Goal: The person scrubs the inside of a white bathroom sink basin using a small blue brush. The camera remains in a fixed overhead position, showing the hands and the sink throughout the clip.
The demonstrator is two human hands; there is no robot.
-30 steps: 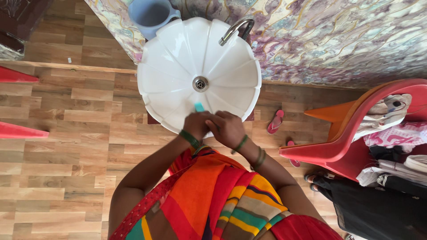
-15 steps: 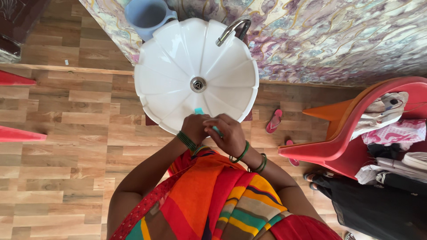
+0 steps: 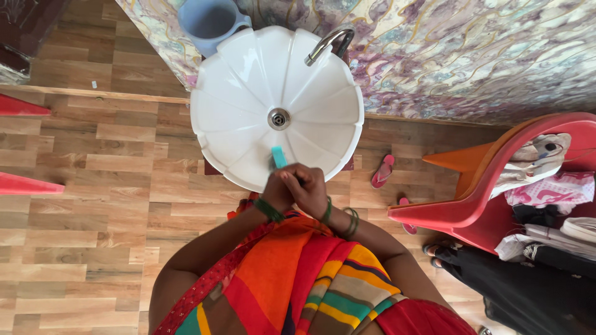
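Open basin room is lying ahead in the white sink (image 3: 248, 80); the curved tap (image 3: 326, 44) is blocking its far rim, a blue mug (image 3: 211, 22) crowding the left.

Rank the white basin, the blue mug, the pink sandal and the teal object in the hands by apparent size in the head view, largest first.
1. white basin
2. blue mug
3. pink sandal
4. teal object, partly hidden by the hands

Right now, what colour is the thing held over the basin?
Teal: a small flat item sticking up from the clasped hands, over the white basin. Head view.
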